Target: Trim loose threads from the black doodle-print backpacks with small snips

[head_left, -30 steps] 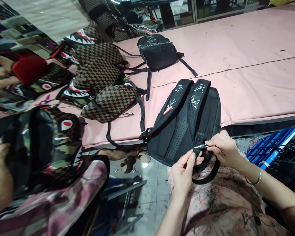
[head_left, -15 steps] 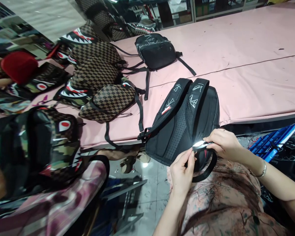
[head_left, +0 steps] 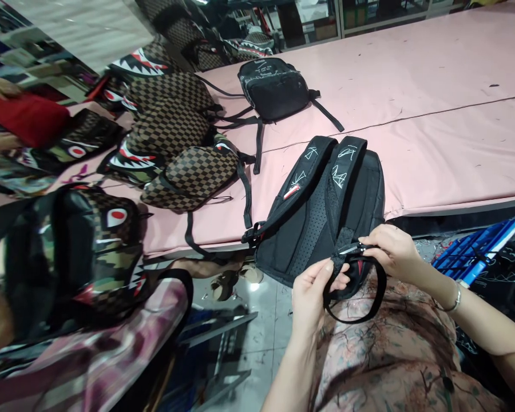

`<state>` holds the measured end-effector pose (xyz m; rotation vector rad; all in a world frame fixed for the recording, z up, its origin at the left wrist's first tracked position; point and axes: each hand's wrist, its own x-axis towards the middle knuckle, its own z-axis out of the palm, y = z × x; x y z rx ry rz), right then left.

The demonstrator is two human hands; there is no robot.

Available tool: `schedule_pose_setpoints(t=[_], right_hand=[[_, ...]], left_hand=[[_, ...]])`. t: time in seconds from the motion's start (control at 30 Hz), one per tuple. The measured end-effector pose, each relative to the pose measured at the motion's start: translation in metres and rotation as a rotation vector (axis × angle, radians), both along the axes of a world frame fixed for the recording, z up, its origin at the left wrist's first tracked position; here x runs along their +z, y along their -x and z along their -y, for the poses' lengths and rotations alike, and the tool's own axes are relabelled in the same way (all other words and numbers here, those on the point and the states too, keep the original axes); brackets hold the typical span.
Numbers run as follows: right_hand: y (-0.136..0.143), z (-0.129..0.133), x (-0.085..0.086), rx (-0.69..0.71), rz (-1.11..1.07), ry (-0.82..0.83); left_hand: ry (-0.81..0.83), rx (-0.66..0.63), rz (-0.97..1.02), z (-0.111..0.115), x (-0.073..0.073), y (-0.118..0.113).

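A black backpack with white scribble prints on its shoulder straps lies back side up, half on the pink table's edge and half towards my lap. My left hand pinches a black strap at the backpack's lower end; the strap hangs in a loop below. Just right of it, my right hand is closed on a small metal tool, which looks like thread snips. The tool's tip points left and touches the strap near my left fingertips.
Checkered shark-face backpacks and a smaller black backpack lie on the pink table. At left, a person's hands hold red cloth; another camouflage backpack is nearer. A blue rack stands at right.
My left hand has shifted slightly left and its fingers have changed position on the strap. The strap's loop hangs wider and lower. The tool lies flatter. The red cloth at left has moved.
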<state>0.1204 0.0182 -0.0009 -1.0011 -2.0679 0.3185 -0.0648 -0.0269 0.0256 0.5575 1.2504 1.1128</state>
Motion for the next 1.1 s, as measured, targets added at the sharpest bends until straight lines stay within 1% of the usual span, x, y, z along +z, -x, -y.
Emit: schedule_pose_setpoints(t=[0.07, 0.13, 0.3, 0.4, 0.63, 0.73, 0.9, 0.97, 1.0, 1.03, 1.1], right_hand=[[-0.001, 0.003, -0.001, -0.004, 0.078, -0.023], [-0.002, 0.005, -0.001, 0.007, 0.101, -0.016], [0.002, 0.006, 0.001, 0.043, 0.075, 0.029], [0.006, 0.008, 0.001, 0.033, 0.044, 0.041], [0.011, 0.012, -0.001, -0.010, 0.016, 0.041], [0.014, 0.013, 0.000, -0.024, -0.017, 0.054], [0.017, 0.015, 0.004, -0.044, -0.193, 0.162], [0.017, 0.016, 0.003, -0.045, -0.199, 0.189], [0.016, 0.016, 0.002, -0.038, -0.183, 0.194], [0.015, 0.015, 0.000, -0.024, -0.171, 0.203], [0.011, 0.015, -0.004, -0.013, -0.206, 0.265]], left_hand=[[0.012, 0.023, 0.046, 0.000, 0.001, 0.000], [0.019, 0.030, 0.077, 0.000, 0.001, -0.001], [0.046, 0.030, 0.130, 0.002, 0.002, -0.005], [0.042, 0.024, 0.154, 0.003, 0.001, -0.008], [-0.035, 0.075, 0.083, 0.007, -0.006, -0.012], [-0.059, 0.076, 0.044, 0.008, -0.009, -0.012], [-0.067, 0.091, 0.026, 0.005, -0.011, -0.011], [-0.081, 0.053, 0.012, 0.004, -0.012, -0.008], [-0.085, -0.003, 0.000, 0.003, -0.012, -0.006], [-0.086, -0.085, -0.023, 0.001, -0.012, -0.002], [-0.091, -0.292, -0.124, -0.007, -0.012, 0.011]])
